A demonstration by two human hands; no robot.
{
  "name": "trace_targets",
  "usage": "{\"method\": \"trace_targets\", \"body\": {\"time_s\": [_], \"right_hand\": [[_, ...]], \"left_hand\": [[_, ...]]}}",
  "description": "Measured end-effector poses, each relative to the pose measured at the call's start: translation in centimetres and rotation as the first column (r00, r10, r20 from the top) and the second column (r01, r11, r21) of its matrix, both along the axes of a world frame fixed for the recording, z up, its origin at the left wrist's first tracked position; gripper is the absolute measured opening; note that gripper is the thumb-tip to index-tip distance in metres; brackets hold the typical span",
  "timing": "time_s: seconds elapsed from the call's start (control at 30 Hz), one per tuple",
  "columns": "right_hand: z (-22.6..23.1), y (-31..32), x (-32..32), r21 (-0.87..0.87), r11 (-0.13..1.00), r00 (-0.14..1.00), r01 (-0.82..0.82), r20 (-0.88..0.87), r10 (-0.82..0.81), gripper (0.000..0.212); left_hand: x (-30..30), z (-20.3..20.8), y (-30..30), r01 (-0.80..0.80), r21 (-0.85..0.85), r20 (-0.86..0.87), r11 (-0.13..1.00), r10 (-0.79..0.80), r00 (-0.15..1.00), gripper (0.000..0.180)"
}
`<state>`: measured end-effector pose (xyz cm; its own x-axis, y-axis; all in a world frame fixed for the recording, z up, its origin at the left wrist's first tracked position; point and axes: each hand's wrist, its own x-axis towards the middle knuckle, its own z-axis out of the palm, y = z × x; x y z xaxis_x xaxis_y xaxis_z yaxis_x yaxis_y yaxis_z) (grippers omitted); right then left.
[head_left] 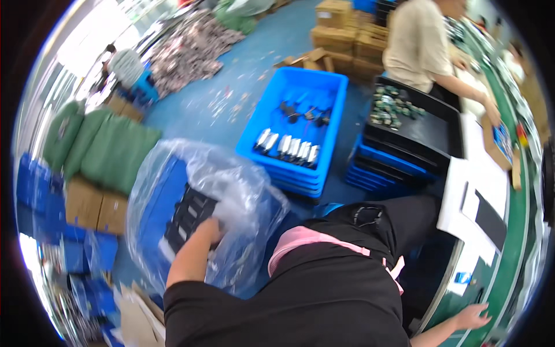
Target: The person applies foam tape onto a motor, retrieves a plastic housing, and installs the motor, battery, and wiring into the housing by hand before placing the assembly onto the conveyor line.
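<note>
My left hand (213, 229) reaches down into a blue bin (153, 194) lined with a clear plastic bag (234, 176). It is against a group of black parts (192, 213) with pale patches, which lie inside the bag. The fingers are mostly hidden by plastic and blur, so I cannot see whether they grip a part. Far off to the right, my right hand (471, 317) rests over the green workbench (488, 283) near its edge, fingers apart and holding nothing. A small blue-and-white item (462, 278) lies on the bench beyond that hand.
Ahead stands a stack of blue crates (289, 179) holding silver and black parts. Right of it, a black tray (422, 136) carries green circuit pieces. A co-worker (413, 46) stands at the bench. Green sacks (107, 147) and cardboard boxes (95, 206) are on the left.
</note>
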<state>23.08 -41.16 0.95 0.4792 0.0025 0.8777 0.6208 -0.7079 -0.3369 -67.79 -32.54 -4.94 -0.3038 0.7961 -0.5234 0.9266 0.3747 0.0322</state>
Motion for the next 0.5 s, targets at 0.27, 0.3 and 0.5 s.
{"method": "trace_targets", "body": {"time_s": [0.27, 0.3, 0.5], "right_hand": [[0.0, -0.1, -1.8, 0.14, 0.986, 0.964, -0.087, -0.238, 0.118, 0.061], [-0.2, -0.6, -1.6, 0.155, 0.983, 0.964, -0.096, -0.232, 0.131, 0.062], [0.8, 1.6, -4.4, 0.219, 0.97, 0.95, -0.106, -0.265, 0.164, 0.057]], "left_hand": [[-4.6, -11.3, -2.8, 0.46, 0.234, -0.537, 0.856, -0.281, 0.795, 0.029], [-4.2, -11.3, -1.9, 0.436, 0.215, -0.475, 0.874, -0.296, 0.829, 0.029], [1.2, -6.9, 5.5, -0.017, 0.058, -0.076, 0.998, 0.022, 0.997, 0.028]]}}
